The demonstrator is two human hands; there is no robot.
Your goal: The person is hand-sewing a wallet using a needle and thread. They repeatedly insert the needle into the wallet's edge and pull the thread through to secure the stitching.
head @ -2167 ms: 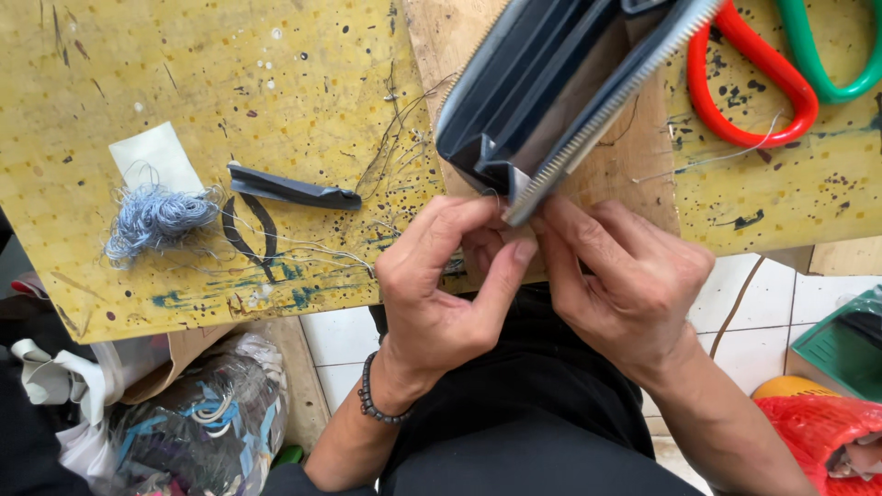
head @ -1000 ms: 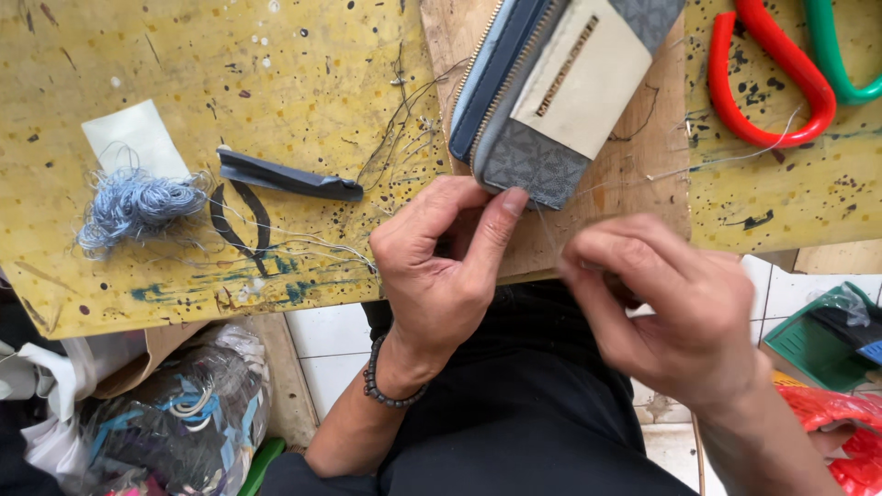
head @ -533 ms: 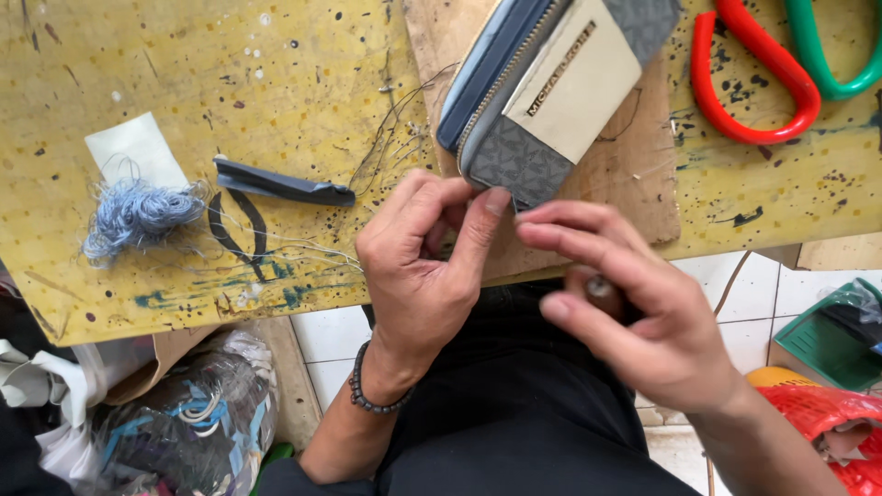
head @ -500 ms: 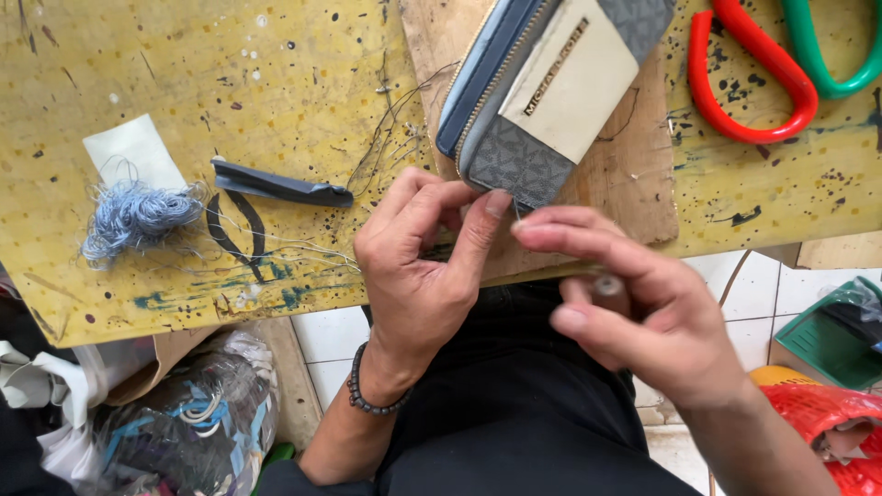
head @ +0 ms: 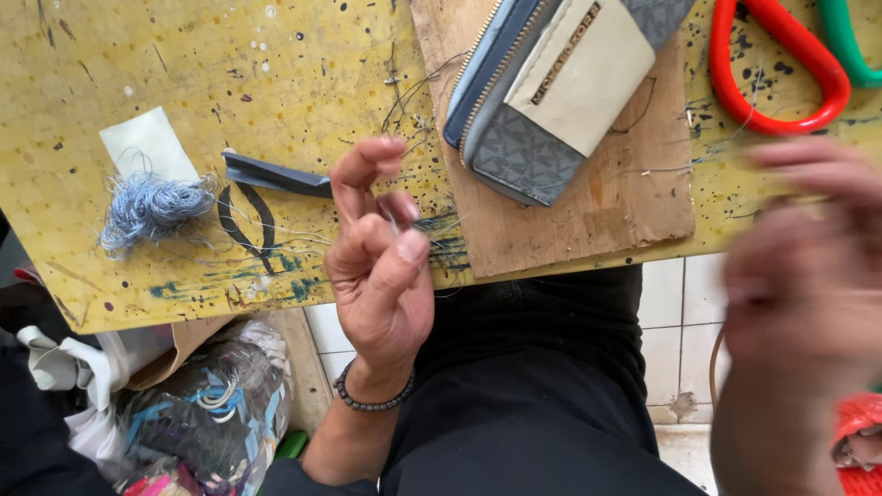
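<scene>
Thread pinched over a scarred worktable

Head view: fingers of the left hand are curled in, thumb pressed against the bent fingers, and they seem to pinch a fine thread, probably to keep it tight. The right hand is only a blur at the right edge; I cannot tell if it grasps anything. A grey and cream zip wallet lies just beyond the left hand, on a wooden board, which likely protects it from the stained yellow table. Further left are a dark thread snipper, a tangle of blue thread scraps and a pale paper piece. Red scissor handles rest near the top right corner.
</scene>
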